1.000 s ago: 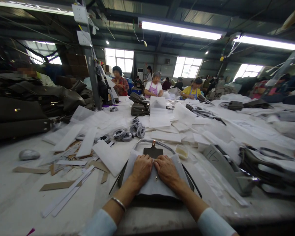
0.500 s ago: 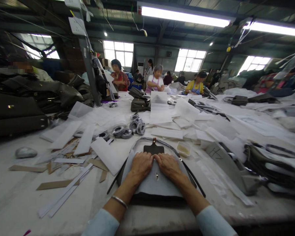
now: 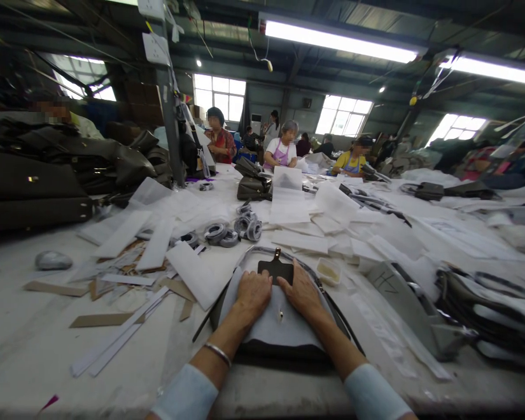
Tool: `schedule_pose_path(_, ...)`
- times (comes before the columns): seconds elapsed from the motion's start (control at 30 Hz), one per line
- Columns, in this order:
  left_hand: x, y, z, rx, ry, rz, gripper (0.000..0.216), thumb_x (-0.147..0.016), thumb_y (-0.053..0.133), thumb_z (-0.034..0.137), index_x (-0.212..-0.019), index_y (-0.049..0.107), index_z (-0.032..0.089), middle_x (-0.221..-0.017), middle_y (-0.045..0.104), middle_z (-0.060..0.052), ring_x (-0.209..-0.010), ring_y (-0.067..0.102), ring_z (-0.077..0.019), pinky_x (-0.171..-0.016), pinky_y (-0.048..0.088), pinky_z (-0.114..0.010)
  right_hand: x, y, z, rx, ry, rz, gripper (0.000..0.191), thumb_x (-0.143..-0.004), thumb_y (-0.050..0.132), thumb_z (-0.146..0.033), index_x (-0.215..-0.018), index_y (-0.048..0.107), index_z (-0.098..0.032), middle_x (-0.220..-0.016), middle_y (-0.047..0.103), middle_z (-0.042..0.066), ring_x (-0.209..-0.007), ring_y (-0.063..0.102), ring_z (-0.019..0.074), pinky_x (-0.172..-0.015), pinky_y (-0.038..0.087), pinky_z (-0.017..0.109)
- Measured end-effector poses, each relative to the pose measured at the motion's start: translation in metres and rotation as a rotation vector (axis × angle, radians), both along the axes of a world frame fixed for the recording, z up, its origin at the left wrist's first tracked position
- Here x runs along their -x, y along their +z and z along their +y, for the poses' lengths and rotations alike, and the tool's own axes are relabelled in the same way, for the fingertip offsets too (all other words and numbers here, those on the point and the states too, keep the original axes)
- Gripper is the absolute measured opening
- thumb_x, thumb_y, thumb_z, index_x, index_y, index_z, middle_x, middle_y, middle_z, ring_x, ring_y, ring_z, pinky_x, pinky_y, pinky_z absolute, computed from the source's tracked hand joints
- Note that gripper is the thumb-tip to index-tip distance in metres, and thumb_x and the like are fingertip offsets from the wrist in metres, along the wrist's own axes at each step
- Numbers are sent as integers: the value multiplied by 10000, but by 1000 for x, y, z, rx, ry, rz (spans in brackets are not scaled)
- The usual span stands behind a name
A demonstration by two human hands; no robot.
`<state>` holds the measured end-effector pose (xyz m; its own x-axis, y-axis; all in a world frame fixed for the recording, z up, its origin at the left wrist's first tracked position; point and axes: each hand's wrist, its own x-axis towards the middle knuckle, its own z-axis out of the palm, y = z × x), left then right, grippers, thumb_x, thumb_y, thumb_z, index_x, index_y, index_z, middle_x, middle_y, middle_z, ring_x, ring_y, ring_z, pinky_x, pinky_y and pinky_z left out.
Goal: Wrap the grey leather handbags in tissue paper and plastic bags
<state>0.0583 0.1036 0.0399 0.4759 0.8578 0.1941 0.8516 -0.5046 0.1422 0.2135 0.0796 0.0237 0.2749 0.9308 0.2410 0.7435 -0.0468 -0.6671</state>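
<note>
A dark handbag (image 3: 284,351) lies flat on the white table in front of me, covered by a white wrapping sheet (image 3: 284,326). Its black flap tab (image 3: 275,270) with a small metal ring sticks out at the far end, and its wrapped handle (image 3: 262,252) curves around it. My left hand (image 3: 252,293) presses on the sheet with fingers curled at the tab's near left edge. My right hand (image 3: 303,293) lies beside it, fingertips touching the tab. A small metal stud (image 3: 280,315) shows on the sheet between my wrists.
Rolls of grey tape (image 3: 227,233) and white sheets (image 3: 289,204) lie beyond the bag, cardboard strips (image 3: 100,319) to the left. A small plastic tub (image 3: 329,270) sits right of the tab. Dark bags (image 3: 48,175) pile at the left, more bags (image 3: 481,315) at the right. Several workers sit at the table's far end.
The view has shifted slightly. My right hand's fingertips have slid forward onto the black tab; the left hand stays pressed on the sheet.
</note>
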Motion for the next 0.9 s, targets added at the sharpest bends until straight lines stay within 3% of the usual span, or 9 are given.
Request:
schedule_pose_path(0.1,1,2,-1,15,16,-7,235,-981,546,343,-1032,642,135,-954,679,-41,-893,658,-185,-891,510,-422,-11,2,5,-4,32,142,820,-794,619,-490,-1477,375,-107,-1330,598,175,-1243,557,319,-1061,406,452)
schedule_pose_path(0.17,2,4,-1,26,33,-25,242,-976,555,354,-1041,637,136,-942,675,-37,-881,657,-182,-877,518,-418,-16,8,5,-24,61,235,748,-864,500,-589,-1455,425,-138,-1232,664,139,-1123,631,277,-989,466,422)
schedule_pose_path(0.23,3,4,0,36,41,-52,226,-979,544,328,-1029,640,129,-902,675,-39,-854,659,-185,-859,518,-412,-20,14,3,-44,94,305,668,-916,359,-665,-1309,596,-179,-1155,704,107,-1079,642,254,-960,478,394)
schedule_pose_path(0.33,7,2,1,40,25,-117,196,-967,528,264,-937,667,129,-842,681,-73,-839,662,-215,-832,504,-394,-20,22,-1,-37,119,360,749,-918,245,-743,-943,746,-187,-979,742,96,-985,657,254,-904,485,375)
schedule_pose_path(0.47,15,0,3,3,37,-255,166,-909,506,132,-836,654,151,-879,673,-101,-899,642,-227,-837,488,-353,-16,24,-3,-23,115,336,725,-875,299,-789,-702,680,-196,-772,699,51,-811,628,227,-767,470,330)
schedule_pose_path(0.57,21,2,2,-52,63,-374,255,-853,429,15,-932,630,150,-1009,646,-109,-984,609,-220,-889,482,-364,-12,24,-4,-18,122,269,648,-880,348,-756,-635,594,-208,-672,621,7,-720,575,192,-682,430,295)
schedule_pose_path(0.7,27,7,-7,-77,-130,-469,427,-792,363,-69,-999,631,191,-1130,641,-71,-1127,571,-179,-981,458,-333,-8,22,-6,-3,155,146,551,-881,425,-677,-588,522,-221,-629,564,-13,-671,539,176,-662,408,288)
schedule_pose_path(0.8,28,8,-13,-41,-335,-471,375,-812,400,-45,-869,663,216,-982,689,-28,-992,626,-151,-915,487,-277,-5,20,-8,-9,159,47,469,-856,517,-609,-579,504,-230,-667,585,-10,-724,559,180,-751,421,301)
schedule_pose_path(0.9,26,7,-16,-17,-437,-437,322,-808,453,-24,-754,665,213,-855,689,-19,-882,633,-156,-857,489,-272,-2,19,-11,-11,148,-43,395,-849,579,-538,-605,506,-235,-705,615,-4,-765,574,189,-825,422,324)
